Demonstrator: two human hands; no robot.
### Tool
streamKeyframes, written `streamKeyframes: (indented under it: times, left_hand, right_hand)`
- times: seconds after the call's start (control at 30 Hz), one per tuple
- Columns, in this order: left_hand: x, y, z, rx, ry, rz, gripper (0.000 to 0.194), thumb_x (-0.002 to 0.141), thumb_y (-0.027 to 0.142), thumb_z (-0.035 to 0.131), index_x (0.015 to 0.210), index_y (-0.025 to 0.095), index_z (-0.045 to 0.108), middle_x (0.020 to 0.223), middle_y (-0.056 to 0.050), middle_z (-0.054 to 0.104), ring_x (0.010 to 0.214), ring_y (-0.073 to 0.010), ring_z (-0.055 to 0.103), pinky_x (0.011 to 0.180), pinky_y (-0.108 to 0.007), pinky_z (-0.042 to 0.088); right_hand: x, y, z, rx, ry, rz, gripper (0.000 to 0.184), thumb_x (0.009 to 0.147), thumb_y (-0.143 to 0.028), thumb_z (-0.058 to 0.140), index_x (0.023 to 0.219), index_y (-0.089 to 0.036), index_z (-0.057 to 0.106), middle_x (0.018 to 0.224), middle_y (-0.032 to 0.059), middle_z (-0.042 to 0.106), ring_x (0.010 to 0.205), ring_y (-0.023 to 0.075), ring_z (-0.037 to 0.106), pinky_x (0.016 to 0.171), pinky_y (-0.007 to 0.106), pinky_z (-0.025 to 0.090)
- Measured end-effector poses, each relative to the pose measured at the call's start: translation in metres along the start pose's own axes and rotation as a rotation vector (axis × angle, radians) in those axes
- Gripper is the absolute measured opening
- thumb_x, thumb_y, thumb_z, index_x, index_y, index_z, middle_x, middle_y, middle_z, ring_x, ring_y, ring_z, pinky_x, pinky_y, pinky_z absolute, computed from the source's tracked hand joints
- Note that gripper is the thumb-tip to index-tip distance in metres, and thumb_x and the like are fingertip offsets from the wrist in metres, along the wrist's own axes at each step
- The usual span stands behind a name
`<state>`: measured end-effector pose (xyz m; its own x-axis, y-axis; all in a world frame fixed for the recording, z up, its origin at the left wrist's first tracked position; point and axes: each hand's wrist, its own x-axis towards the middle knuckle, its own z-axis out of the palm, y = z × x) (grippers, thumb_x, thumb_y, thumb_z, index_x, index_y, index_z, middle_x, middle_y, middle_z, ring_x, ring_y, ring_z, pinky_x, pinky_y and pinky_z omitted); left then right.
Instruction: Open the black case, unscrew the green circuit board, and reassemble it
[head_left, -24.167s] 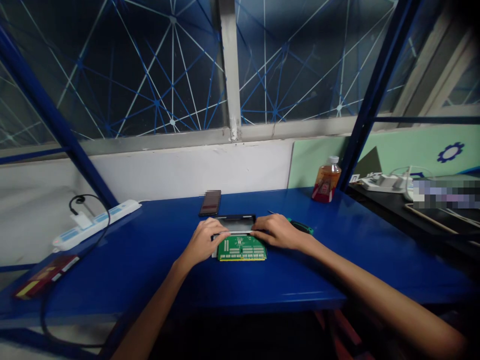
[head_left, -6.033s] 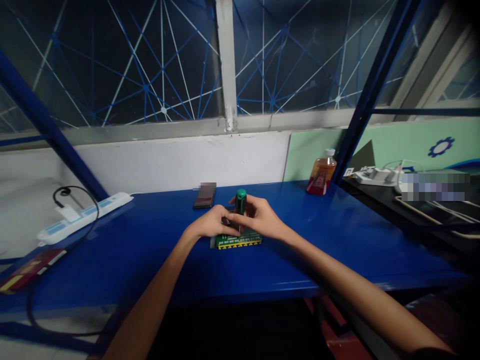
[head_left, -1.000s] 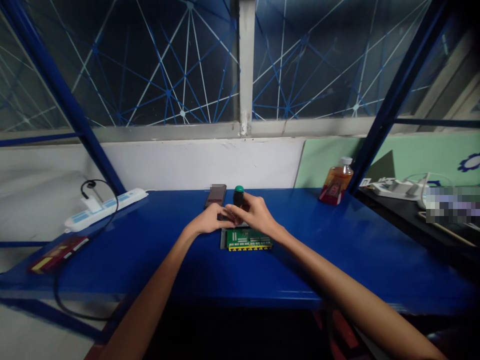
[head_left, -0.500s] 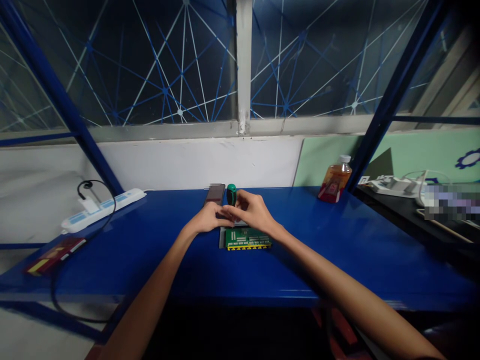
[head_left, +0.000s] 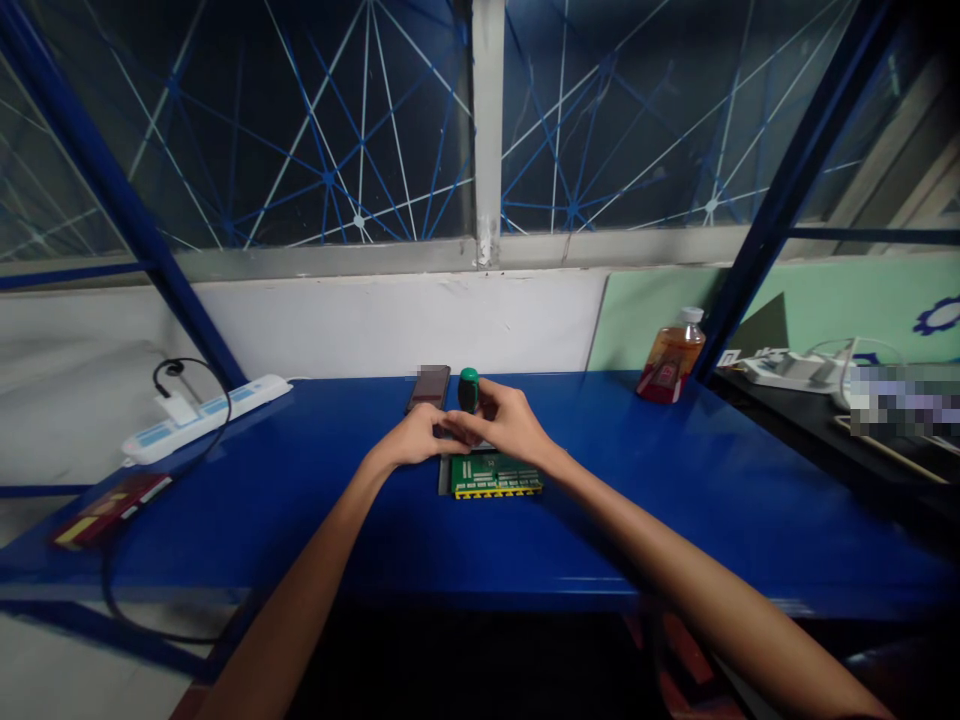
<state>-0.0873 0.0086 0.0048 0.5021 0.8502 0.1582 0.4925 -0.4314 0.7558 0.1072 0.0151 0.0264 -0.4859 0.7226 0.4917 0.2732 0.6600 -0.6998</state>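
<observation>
A screwdriver with a green and black handle stands roughly upright, its shaft and tip hidden by my fingers. My right hand is closed round it below the handle's top. Beside it, my left hand is bent inward, fingertips meeting the right hand's fingers over the board's far part; whatever they pinch is hidden. Under both hands lies a green circuit board with white connectors and a yellow toothed strip along its near edge. A grey metal edge shows at the board's left side.
A dark phone lies behind my left hand on the blue table. At left are a white power strip with a black cable and a dark red box. A bottle of reddish-amber liquid stands at back right, near a blue post.
The screwdriver handle has shifted slightly to the right and looks more upright. Both hands stay almost in place over the board.
</observation>
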Motion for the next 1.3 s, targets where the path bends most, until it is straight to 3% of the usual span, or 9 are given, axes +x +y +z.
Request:
streamKeyframes:
  times: [0.23,0.43,0.6,0.7,1.0,1.3]
  left_hand:
    - [-0.0008,0.0017,-0.0003,0.006,-0.037,0.011,0.02,0.075,0.029,0.07,0.087,0.012,0.072,0.086,-0.008,0.072,0.082,-0.0195,0.064,0.079,-0.031,0.047]
    - [-0.0007,0.0019,0.0009,-0.001,0.013,-0.001,0.021,0.071,0.03,0.073,0.083,0.012,0.071,0.082,-0.007,0.071,0.079,-0.0195,0.063,0.076,-0.031,0.047]
    - [-0.0012,0.0035,-0.0012,0.002,-0.061,0.004,0.018,0.074,0.028,0.07,0.083,0.013,0.072,0.084,-0.007,0.072,0.083,-0.0199,0.064,0.08,-0.032,0.046]
    - [-0.0002,0.0018,-0.0009,-0.003,-0.029,0.004,0.016,0.073,0.027,0.07,0.079,0.013,0.072,0.082,-0.007,0.072,0.082,-0.0202,0.064,0.08,-0.032,0.046]
    - [-0.0015,0.0036,-0.0045,0.041,-0.072,0.045,0.02,0.077,0.028,0.067,0.09,0.014,0.073,0.091,-0.007,0.074,0.088,-0.0203,0.065,0.083,-0.032,0.046]
    - [-0.0012,0.0025,-0.0024,0.011,-0.022,0.011,0.019,0.074,0.03,0.07,0.085,0.015,0.073,0.083,-0.006,0.073,0.082,-0.0194,0.065,0.079,-0.031,0.047]
  right_hand:
    - [-0.0009,-0.002,0.0024,0.037,-0.019,0.012,0.03,0.08,-0.048,0.059,0.079,-0.019,0.052,0.065,-0.0005,0.06,0.058,0.0141,0.058,0.052,0.027,0.036]
    - [-0.0014,-0.0033,0.0029,0.05,-0.018,0.011,0.032,0.079,-0.05,0.061,0.076,-0.02,0.05,0.064,-0.0001,0.062,0.058,0.0147,0.06,0.052,0.027,0.038]
    - [-0.0026,-0.0029,0.0036,0.135,-0.032,0.022,0.027,0.081,-0.045,0.059,0.077,-0.02,0.05,0.061,-0.0005,0.063,0.058,0.0157,0.063,0.053,0.027,0.042]
    - [-0.0034,-0.0031,0.004,0.161,-0.037,0.036,0.027,0.082,-0.045,0.057,0.077,-0.02,0.049,0.059,-0.0001,0.063,0.057,0.016,0.064,0.054,0.028,0.043]
    - [-0.0036,-0.0016,0.0015,0.063,-0.028,0.029,0.029,0.082,-0.048,0.057,0.08,-0.019,0.054,0.062,0.0015,0.064,0.06,0.0161,0.061,0.054,0.028,0.039]
    - [-0.0033,-0.0035,0.0009,0.037,-0.027,0.034,0.031,0.081,-0.049,0.057,0.082,-0.019,0.056,0.064,0.0017,0.063,0.061,0.0166,0.06,0.054,0.029,0.039]
